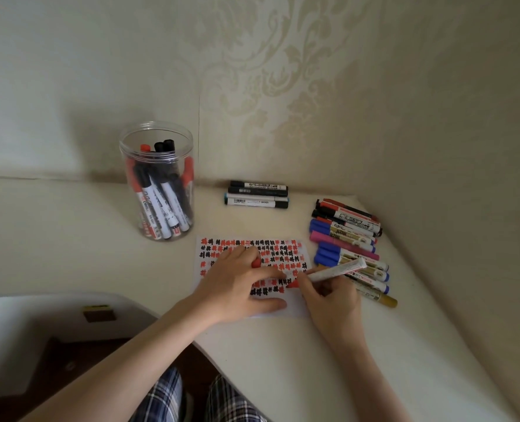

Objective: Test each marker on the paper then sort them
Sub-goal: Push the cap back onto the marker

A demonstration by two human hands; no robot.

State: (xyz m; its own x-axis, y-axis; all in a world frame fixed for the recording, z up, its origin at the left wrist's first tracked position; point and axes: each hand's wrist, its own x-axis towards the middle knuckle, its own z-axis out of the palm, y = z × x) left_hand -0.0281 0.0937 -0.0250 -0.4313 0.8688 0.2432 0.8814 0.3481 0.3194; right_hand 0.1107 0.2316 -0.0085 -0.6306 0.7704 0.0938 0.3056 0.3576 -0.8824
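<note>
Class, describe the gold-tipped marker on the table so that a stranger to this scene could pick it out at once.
Start at the sheet of paper covered in red and black test marks, then look right to the pile of loose markers by the wall. The gold marker lies at the pile's near edge, just past the right hand. Its neighbours have blue, pink, red or black ends; only this one ends in gold.

A pale cream worktop (70,226) fills a corner where two walls meet. The wall (283,71) behind it carries cream wallpaper with a raised damask pattern of scrolls and leaves, and a vertical seam runs down it; to the left the paper looks plainer. The right-hand wall (465,147) is a similar beige. Light is soft and dim, with faint shadows along the walls' base. Below the worktop's curved front edge lies a dark brown floor (39,376).
</note>
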